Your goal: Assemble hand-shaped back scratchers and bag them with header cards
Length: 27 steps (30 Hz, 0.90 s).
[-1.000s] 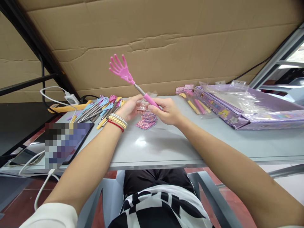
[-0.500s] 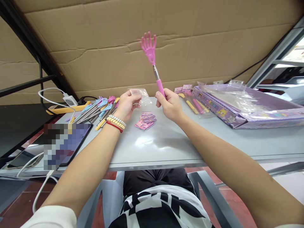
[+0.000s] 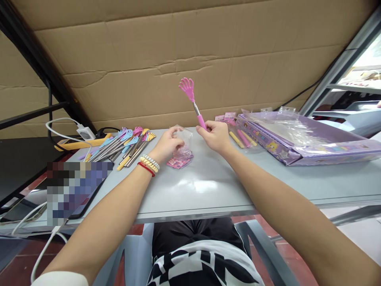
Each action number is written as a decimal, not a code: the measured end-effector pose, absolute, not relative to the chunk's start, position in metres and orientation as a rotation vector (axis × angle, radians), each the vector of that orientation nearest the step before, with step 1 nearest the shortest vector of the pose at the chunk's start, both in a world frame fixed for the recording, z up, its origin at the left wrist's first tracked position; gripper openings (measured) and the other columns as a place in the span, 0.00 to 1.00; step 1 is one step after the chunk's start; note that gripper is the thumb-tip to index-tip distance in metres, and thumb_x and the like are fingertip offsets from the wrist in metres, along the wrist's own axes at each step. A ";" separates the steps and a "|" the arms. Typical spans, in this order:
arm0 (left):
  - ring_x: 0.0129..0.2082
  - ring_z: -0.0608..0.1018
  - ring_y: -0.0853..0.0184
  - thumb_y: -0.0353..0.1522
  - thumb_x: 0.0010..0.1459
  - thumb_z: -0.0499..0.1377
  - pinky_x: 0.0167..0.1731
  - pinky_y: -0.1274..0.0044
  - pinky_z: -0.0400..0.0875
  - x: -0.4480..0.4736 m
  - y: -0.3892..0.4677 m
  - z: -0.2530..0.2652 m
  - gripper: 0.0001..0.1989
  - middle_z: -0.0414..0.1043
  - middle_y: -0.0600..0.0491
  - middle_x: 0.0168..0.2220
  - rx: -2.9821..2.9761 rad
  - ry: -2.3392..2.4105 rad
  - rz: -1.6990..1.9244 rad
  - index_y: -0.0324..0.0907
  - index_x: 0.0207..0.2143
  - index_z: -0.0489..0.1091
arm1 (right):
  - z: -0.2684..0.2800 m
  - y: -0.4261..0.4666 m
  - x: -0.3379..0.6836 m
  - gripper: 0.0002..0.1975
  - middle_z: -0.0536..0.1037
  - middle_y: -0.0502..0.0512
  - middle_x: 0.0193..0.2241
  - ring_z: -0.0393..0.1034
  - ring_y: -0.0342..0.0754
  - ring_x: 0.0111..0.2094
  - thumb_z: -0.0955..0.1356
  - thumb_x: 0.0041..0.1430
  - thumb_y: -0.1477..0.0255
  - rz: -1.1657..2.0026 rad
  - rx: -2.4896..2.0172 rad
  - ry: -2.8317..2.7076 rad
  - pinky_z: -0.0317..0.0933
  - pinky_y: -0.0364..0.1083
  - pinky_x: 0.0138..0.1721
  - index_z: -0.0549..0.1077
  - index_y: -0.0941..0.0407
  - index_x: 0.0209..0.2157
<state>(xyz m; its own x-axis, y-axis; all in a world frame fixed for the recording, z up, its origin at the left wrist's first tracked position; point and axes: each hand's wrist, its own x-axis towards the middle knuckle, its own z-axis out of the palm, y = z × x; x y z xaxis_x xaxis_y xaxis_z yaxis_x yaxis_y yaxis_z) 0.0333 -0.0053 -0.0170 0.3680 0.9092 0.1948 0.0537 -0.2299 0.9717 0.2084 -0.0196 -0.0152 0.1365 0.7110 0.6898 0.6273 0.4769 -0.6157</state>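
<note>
My right hand (image 3: 216, 136) is closed round the handle of a pink back scratcher (image 3: 187, 88), whose hand-shaped head points up. Between the fingers of my left hand (image 3: 168, 143) is a clear plastic bag (image 3: 185, 138), which hangs over a small stack of pink printed cards (image 3: 179, 163) and partly covers it. To the left of my left hand lies a pile of back scratchers (image 3: 120, 146) with blue, pink, yellow and purple heads and metal rods.
At the right stands a purple tray box (image 3: 309, 159) holding clear plastic bags. Several packed scratchers (image 3: 240, 137) lie beside it. A tablet (image 3: 89, 198) with white cables is at the left. Cardboard (image 3: 143, 47) walls off the back of the grey table (image 3: 190, 198).
My left hand has come down with the bag to the card stack. The pink back scratcher has lowered in my right hand and its head looks smaller.
</note>
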 end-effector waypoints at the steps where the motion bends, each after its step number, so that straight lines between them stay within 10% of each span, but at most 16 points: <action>1: 0.15 0.61 0.75 0.23 0.37 0.55 0.18 0.81 0.53 0.034 -0.007 -0.017 0.21 0.57 0.64 0.14 1.597 0.878 1.026 0.41 0.38 0.65 | -0.016 -0.020 0.207 0.17 0.53 0.44 0.13 0.46 0.38 0.18 0.66 0.48 0.69 0.086 -1.206 -1.558 0.42 0.43 0.22 0.55 0.55 0.14; 20: 0.12 0.60 0.74 0.32 0.51 0.58 0.14 0.82 0.53 0.030 -0.011 -0.016 0.14 0.57 0.62 0.14 1.671 0.882 1.028 0.44 0.42 0.68 | -0.019 -0.010 0.207 0.22 0.64 0.48 0.10 0.58 0.40 0.13 0.67 0.53 0.56 0.848 -1.130 -1.329 0.53 0.42 0.17 0.58 0.54 0.16; 27: 0.13 0.63 0.73 0.32 0.51 0.59 0.16 0.81 0.56 0.029 -0.012 -0.015 0.12 0.61 0.61 0.14 1.704 0.789 0.996 0.43 0.41 0.69 | -0.018 -0.013 0.200 0.18 0.75 0.58 0.23 0.70 0.47 0.23 0.72 0.45 0.61 1.266 -0.867 -1.250 0.57 0.42 0.14 0.62 0.56 0.19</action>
